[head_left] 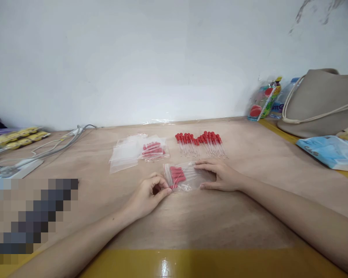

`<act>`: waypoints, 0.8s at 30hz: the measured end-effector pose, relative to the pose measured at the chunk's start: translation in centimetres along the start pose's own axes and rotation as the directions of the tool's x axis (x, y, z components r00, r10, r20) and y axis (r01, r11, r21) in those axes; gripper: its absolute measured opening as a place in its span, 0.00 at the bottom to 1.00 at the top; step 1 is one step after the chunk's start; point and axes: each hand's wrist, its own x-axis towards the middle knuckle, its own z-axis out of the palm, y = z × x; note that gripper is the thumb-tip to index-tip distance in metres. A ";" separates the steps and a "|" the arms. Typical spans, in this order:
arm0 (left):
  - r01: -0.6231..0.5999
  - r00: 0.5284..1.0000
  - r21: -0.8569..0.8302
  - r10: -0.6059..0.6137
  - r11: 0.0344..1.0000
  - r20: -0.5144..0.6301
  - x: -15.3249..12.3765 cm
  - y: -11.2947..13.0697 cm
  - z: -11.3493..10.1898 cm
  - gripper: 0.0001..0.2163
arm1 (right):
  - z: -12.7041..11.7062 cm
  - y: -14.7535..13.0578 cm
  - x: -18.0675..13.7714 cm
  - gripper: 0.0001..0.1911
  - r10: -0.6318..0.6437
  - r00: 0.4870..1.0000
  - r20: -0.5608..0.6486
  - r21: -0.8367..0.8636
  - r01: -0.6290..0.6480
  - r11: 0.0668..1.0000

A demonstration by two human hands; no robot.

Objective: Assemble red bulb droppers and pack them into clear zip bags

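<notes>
A small clear zip bag [183,177] with several red-capped droppers inside lies on the brown table [174,216]. My left hand [147,195] is curled and pinches the bag's left edge. Resting flat over the bag's right end is my right hand [220,175], fingers stretched out. Just beyond the bag, a row of loose red-capped droppers [200,143] lies on the table. To the left of that row sits a filled bag of droppers [154,150] beside a stack of empty clear bags [124,154].
A beige handbag [321,102], a blue packet [330,151] and colourful snack packs [263,99] sit at the right. Grey cables [58,144] and yellow packets [20,138] lie at the far left. A white wall stands behind; a yellow strip [191,264] edges the table front.
</notes>
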 end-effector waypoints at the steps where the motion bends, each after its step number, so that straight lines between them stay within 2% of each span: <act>1: 0.007 1.000 -0.006 -0.007 1.000 0.002 0.0 0.0 0.1 0.06 | 0.0 0.0 0.0 0.32 -0.001 1.000 -0.001 0.000 0.001 1.000; 9: 0.011 0.998 -0.092 -0.017 0.996 -0.054 -0.1 -0.4 0.3 0.07 | 0.1 0.0 0.0 0.31 0.002 1.000 -0.007 0.007 -0.002 1.000; 14: 0.026 0.998 -0.190 -0.015 0.981 0.060 -0.2 -0.3 0.3 0.07 | 0.1 0.0 0.0 0.29 -0.002 1.000 -0.008 -0.001 0.002 1.000; 20: 0.016 0.995 -0.133 -0.002 0.991 0.102 0.0 -0.4 -0.2 0.08 | 0.0 -0.2 0.1 0.29 -0.036 0.997 -0.067 0.031 0.038 0.999; 24: 0.020 0.988 -0.158 0.005 0.987 0.155 0.1 -0.5 -0.4 0.08 | -0.3 -0.7 0.2 0.20 -0.067 0.986 -0.150 0.068 0.077 0.995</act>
